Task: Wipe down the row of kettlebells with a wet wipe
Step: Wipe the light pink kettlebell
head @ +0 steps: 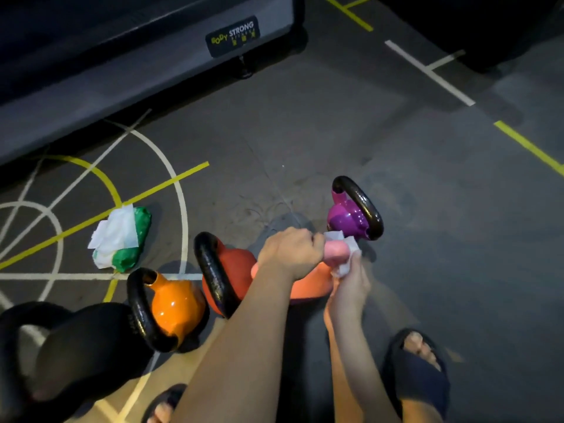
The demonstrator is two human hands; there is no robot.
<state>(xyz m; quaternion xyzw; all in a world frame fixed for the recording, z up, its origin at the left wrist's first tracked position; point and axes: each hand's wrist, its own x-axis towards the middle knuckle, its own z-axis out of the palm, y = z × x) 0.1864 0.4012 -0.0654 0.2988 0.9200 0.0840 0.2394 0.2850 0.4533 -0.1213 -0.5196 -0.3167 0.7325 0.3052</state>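
Note:
Kettlebells stand in a row on the floor: a black one (82, 346) at the lower left, an orange one (174, 303), a red one (232, 264) and a purple one (351, 218). Between the red and purple ones is a salmon-pink kettlebell (311, 285), mostly hidden by my arms. My left hand (290, 251) grips its pink handle (335, 251). My right hand (351, 282) holds a white wet wipe (348, 254) wrapped against the end of that handle.
A green wipe packet (128, 239) with white wipes on top lies on the floor to the left. A dark gym machine base (152, 56) runs along the back left. My sandalled feet (421, 367) are at the bottom. Painted lines cross the grey floor.

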